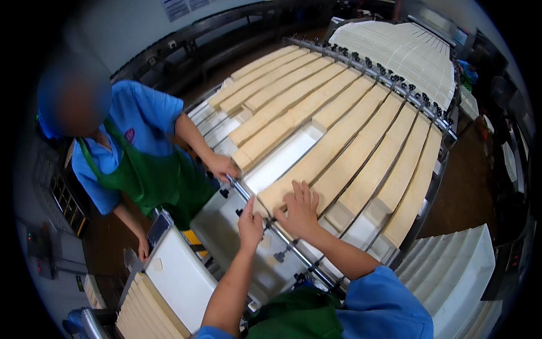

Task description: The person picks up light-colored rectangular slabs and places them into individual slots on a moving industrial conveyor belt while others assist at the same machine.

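Note:
Long pale yellow strips of food, probably bean curd, lie side by side on a white conveyor bed with dark dividers between them. My right hand rests, fingers spread, on the near end of one strip. Just left of it, my left hand points its index finger up beside a small cut end piece; whether it touches the piece I cannot tell. Beneath both forearms runs a steel rod with black clamps. Neither hand appears to grip anything.
A co-worker's hand is at the rod's left end. Below the rod sits a plastic bin with scraps. Cut strips lie beside a white board. White stacked trays stand right; a clamp bar crosses the far end.

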### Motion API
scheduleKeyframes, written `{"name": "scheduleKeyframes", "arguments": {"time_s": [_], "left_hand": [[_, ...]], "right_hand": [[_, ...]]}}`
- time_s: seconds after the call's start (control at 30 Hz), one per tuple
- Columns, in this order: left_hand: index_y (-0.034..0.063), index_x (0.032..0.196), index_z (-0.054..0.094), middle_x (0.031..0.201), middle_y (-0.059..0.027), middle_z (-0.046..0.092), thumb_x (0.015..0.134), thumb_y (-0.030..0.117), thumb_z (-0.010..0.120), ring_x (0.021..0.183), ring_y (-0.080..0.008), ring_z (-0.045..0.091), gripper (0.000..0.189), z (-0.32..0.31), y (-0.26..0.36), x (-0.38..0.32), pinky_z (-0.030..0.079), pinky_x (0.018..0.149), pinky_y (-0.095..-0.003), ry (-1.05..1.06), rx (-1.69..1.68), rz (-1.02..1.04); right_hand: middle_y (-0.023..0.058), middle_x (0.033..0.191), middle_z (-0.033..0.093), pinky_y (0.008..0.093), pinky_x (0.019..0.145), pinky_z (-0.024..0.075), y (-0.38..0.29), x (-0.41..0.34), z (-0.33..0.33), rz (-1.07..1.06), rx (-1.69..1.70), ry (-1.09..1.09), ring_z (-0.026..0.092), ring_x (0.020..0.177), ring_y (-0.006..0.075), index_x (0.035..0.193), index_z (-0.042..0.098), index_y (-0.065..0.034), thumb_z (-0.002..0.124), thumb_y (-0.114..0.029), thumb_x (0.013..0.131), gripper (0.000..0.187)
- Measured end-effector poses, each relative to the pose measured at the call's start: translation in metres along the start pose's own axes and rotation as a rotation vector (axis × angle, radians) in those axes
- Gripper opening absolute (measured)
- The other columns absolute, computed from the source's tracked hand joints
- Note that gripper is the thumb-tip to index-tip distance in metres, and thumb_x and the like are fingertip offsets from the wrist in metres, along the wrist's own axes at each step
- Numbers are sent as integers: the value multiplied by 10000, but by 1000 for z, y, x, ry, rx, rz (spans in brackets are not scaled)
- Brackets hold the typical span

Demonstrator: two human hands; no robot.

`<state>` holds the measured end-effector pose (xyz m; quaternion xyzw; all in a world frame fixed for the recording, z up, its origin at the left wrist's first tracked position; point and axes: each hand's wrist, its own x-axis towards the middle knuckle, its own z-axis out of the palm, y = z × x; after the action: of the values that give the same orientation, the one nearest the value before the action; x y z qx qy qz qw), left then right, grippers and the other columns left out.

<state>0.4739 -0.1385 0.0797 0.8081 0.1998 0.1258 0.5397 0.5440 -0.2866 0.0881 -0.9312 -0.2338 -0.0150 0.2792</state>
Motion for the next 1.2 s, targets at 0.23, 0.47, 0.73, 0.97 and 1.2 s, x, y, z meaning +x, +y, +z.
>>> {"name": "scheduleKeyframes", "arguments": {"time_s": [0.23,0.47,0.73,0.97,1.2], "left_hand": [[-33,1364,377,1253,-137,538,875,-22,419,1058,-165,562,490,-19,-17,-41,442,869,-248,299,-329,14],[-22,1370,371,1282,-137,512,872,-28,418,1074,-169,550,499,-46,-31,-121,436,883,-249,340,-406,-180],[-21,1379,350,1300,-164,495,873,-46,399,1118,-195,538,509,-60,-107,-182,423,931,-269,371,-253,-152],[40,1383,355,1383,-304,334,820,60,536,1289,-392,364,592,-71,-113,-206,320,1051,-394,306,352,-148],[49,1374,354,1409,-287,289,805,65,583,1225,-387,419,614,-74,-106,-223,391,986,-387,295,28,-193]], "right_hand": [[197,1461,264,629,1020,85,13,-63,21,-50,-221,0,152,1351,427,782,685,-26,655,-320,770,295],[146,1498,215,637,1032,69,17,-61,11,98,-136,10,137,1365,401,789,701,-33,627,-283,764,261],[91,1533,148,638,1051,45,8,-58,23,75,-382,20,27,1404,395,874,709,-45,631,-228,739,240],[122,1524,153,624,1049,119,13,-44,1,328,-448,148,66,1401,392,1018,627,-7,630,-236,777,333],[151,1500,183,597,1071,118,29,-34,11,297,-520,153,79,1392,390,1392,353,-136,640,-298,788,688]]}}
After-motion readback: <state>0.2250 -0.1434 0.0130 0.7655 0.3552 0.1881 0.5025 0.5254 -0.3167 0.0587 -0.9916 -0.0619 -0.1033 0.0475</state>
